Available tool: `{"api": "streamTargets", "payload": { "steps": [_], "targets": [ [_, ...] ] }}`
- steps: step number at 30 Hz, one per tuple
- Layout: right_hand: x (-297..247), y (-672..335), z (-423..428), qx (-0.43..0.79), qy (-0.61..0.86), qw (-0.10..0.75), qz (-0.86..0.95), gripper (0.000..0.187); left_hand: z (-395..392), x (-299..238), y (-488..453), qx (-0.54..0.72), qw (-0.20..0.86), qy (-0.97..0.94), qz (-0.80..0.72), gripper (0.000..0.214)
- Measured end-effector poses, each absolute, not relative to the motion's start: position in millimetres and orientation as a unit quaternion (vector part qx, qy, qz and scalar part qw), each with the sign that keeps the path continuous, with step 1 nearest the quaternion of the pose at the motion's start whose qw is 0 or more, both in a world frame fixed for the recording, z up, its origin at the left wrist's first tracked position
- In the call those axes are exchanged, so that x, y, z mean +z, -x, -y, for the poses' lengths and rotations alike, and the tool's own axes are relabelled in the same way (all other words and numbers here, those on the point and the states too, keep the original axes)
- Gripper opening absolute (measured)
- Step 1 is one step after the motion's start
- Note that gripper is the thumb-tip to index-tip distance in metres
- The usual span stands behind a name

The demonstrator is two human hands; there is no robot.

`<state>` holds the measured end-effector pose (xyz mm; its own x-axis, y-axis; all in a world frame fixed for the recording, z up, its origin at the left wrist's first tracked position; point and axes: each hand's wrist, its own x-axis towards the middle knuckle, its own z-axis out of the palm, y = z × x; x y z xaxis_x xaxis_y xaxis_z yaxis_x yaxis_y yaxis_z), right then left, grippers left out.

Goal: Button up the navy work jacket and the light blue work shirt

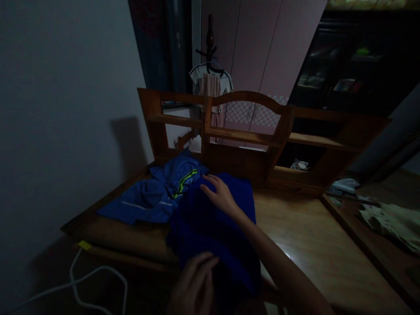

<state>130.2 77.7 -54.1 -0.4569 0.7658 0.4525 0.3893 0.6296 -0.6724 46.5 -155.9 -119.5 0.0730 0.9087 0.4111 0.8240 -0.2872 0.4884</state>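
A deep-blue piece of cloth [226, 245], apparently a garment, lies bunched on the wooden bed platform and hangs over its near edge. My right hand [220, 196] reaches across to its far part, fingers stretched out and apart, resting on or just above the fabric. Lower down, my left hand [193, 282] is beside the near part of the cloth. Its fingers are loosely bent and slightly blurred, with nothing visible between them. Left of the cloth lies a lighter blue jacket [147, 199] with yellow-green stripes and white piping, crumpled and touching it.
Behind stands a wooden headboard [243, 136] with open shelves. Bare boards of the platform [288, 227] extend right. A white cable [98, 269] loops at lower left by the wall [65, 109]. Pale cloth [390, 223] lies far right; a coat stand [210, 35] holds clothes.
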Motion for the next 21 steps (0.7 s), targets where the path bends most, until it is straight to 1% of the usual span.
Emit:
{"api": "streamTargets", "payload": {
  "steps": [1, 3, 5, 7, 9, 12, 15, 18, 19, 21],
  "targets": [
    [-54.2, -144.1, -85.6, 0.178, 0.373, 0.359, 0.837, 0.047, 144.0, -119.0, -35.0, 0.373, 0.039, -0.673, -0.637, 0.043],
    [-67.0, -170.6, -101.7, 0.079, 0.445, 0.272, 0.850, 0.050, 121.5, -121.2, -14.0, 0.402, -0.011, -0.599, -0.693, 0.044],
    [-90.9, -192.5, -115.5, 0.032, 0.520, 0.179, 0.835, 0.054, 105.6, -129.2, 1.7, 0.370, -0.050, -0.578, -0.725, 0.045],
    [-114.9, -207.3, -126.0, 0.026, 0.555, 0.144, 0.819, 0.056, 97.8, -141.5, 10.9, 0.327, -0.065, -0.585, -0.740, 0.045],
    [-130.7, -214.2, -132.8, 0.024, 0.568, 0.143, 0.810, 0.057, 95.4, -153.8, 14.6, 0.313, -0.061, -0.591, -0.740, 0.044],
    [-137.7, -214.3, -136.6, 0.009, 0.578, 0.150, 0.802, 0.057, 93.4, -164.4, 14.1, 0.353, -0.029, -0.577, -0.736, 0.048],
    [-136.7, -212.5, -131.7, -0.005, 0.576, 0.158, 0.802, 0.057, 92.7, -165.5, 12.5, 0.422, 0.052, -0.540, -0.726, 0.054],
    [-137.7, -220.3, -116.8, -0.014, 0.575, 0.163, 0.802, 0.057, 100.9, -162.3, 14.1, 0.450, 0.117, -0.512, -0.722, 0.053],
    [-138.6, -226.6, -110.1, -0.016, 0.575, 0.163, 0.802, 0.057, 105.8, -160.1, 15.6, 0.447, 0.120, -0.513, -0.722, 0.051],
    [-140.1, -245.9, -95.8, -0.012, 0.567, 0.164, 0.807, 0.056, 115.2, -152.0, 19.2, 0.439, 0.091, -0.522, -0.725, 0.048]
  ]
}}
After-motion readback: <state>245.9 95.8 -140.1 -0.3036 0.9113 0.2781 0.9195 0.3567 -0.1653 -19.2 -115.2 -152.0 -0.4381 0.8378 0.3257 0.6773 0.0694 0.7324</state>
